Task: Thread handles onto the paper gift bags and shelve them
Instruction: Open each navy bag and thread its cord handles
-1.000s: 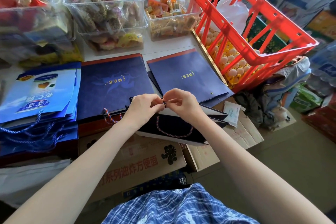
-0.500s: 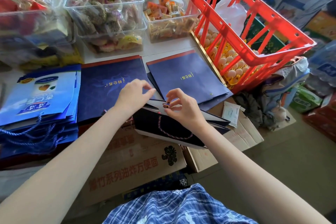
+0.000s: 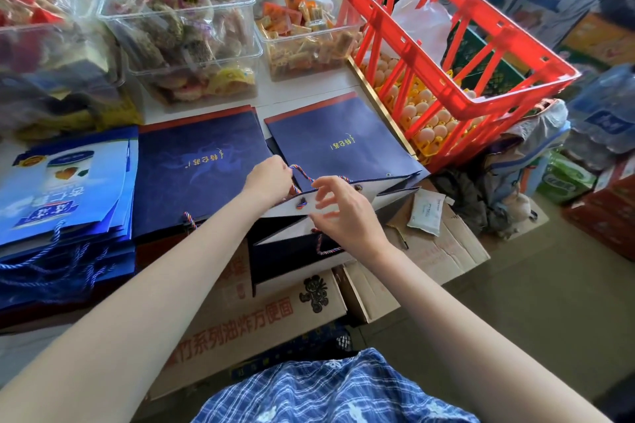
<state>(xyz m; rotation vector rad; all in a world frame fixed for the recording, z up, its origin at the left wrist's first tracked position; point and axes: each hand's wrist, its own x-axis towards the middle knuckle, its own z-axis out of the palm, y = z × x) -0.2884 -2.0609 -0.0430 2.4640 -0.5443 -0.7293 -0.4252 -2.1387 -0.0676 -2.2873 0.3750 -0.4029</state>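
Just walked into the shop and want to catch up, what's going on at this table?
A person is fitting a twisted red-and-blue rope handle onto an open dark navy paper gift bag resting on cardboard boxes. The left hand grips the cord near the bag's top edge, while the right hand hovers over the rim with fingers loosely spread. One knotted end already shows through a hole. Flat navy bags lie stacked behind, beside a red plastic crate above trays of eggs.

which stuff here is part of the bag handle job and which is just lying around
Job:
left hand gripping the twisted red-and-blue cord handle
right hand, fingers loose
open navy paper gift bag
flat navy bag stacks

Lying about:
red plastic crate
clear snack tubs
cardboard boxes
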